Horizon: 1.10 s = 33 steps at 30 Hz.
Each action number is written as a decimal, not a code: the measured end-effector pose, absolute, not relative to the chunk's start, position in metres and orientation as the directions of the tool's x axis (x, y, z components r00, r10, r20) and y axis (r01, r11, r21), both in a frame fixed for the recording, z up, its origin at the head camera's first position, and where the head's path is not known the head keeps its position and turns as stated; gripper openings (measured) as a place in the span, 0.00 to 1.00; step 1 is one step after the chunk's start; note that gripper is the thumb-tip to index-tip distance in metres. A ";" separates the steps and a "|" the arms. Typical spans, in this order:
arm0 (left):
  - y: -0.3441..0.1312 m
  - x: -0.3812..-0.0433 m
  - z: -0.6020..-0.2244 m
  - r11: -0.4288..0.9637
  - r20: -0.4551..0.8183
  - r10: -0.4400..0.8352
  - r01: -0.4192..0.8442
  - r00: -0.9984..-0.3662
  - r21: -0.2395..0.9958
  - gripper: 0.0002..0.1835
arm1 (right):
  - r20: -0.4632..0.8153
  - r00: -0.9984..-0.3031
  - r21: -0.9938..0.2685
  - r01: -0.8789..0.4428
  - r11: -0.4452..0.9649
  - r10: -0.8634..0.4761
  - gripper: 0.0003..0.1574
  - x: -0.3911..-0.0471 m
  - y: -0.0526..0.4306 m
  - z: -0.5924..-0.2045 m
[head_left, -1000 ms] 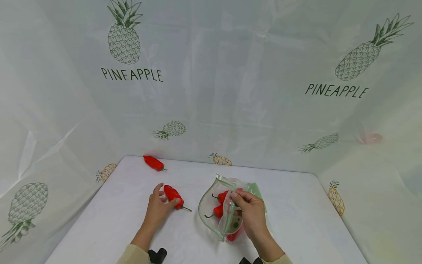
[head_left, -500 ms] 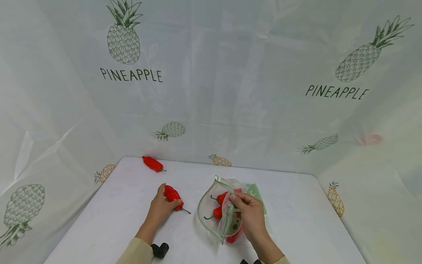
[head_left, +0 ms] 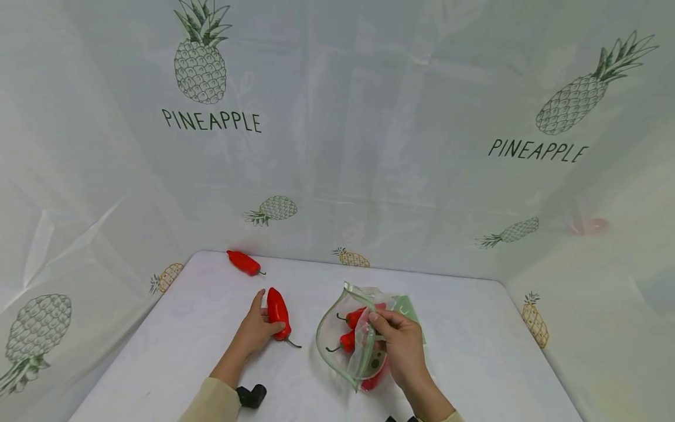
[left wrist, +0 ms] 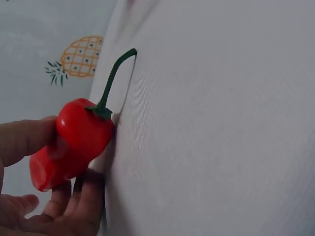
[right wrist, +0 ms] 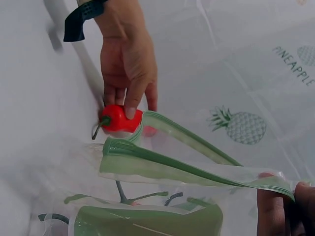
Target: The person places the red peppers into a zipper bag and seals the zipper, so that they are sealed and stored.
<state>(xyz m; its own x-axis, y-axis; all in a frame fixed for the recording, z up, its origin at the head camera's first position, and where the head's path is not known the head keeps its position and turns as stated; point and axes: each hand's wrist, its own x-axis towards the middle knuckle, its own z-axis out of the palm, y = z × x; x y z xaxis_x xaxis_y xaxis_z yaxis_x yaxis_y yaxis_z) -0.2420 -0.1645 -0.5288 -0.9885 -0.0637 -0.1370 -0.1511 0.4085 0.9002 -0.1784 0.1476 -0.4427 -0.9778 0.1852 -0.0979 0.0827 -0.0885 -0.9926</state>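
My left hand (head_left: 253, 332) holds a red pepper (head_left: 278, 310) between thumb and fingers, low over the white table. In the left wrist view this pepper (left wrist: 81, 132) has its curved green stem pointing up beside the white surface. A clear zip bag (head_left: 328, 351) with a green rim stands to the right, its mouth gaping toward the left hand. My right hand (head_left: 405, 346) pinches the bag's rim. Several red peppers (head_left: 348, 341) lie inside the bag, partly hidden by its printed front. In the right wrist view the green zip strip (right wrist: 162, 162) crosses in front of the left hand.
Another red pepper (head_left: 244, 262) lies at the table's back left corner. A white curtain (head_left: 337, 146) printed with pineapples surrounds the table (head_left: 474, 351). Black straps (head_left: 252, 397) show at the wrists.
The left fingers have come in around the pepper. Its body has turned more upright in the head view, and its stem has shifted slightly down. The right hand and bag stay almost still.
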 end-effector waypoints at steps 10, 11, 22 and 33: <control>-0.169 -0.239 -0.528 0.292 -0.111 -0.005 -0.108 -0.994 0.950 0.55 | -0.101 -0.977 -0.991 0.082 -0.106 0.188 0.16 -0.178 0.149 -0.443; -0.168 -0.239 -0.526 0.282 -0.109 0.001 -0.104 -0.994 0.954 0.54 | -0.100 -0.977 -0.991 0.081 -0.109 0.187 0.16 -0.178 0.149 -0.443; -0.162 -0.230 -0.501 0.175 -0.064 0.065 -0.052 -0.996 0.983 0.53 | -0.088 -0.980 -0.990 0.066 -0.124 0.181 0.18 -0.178 0.148 -0.441; -0.147 -0.217 -0.466 0.148 -0.061 0.192 -0.033 -0.980 0.988 0.52 | -0.088 -0.981 -0.995 0.077 -0.067 0.172 0.16 -0.178 0.149 -0.440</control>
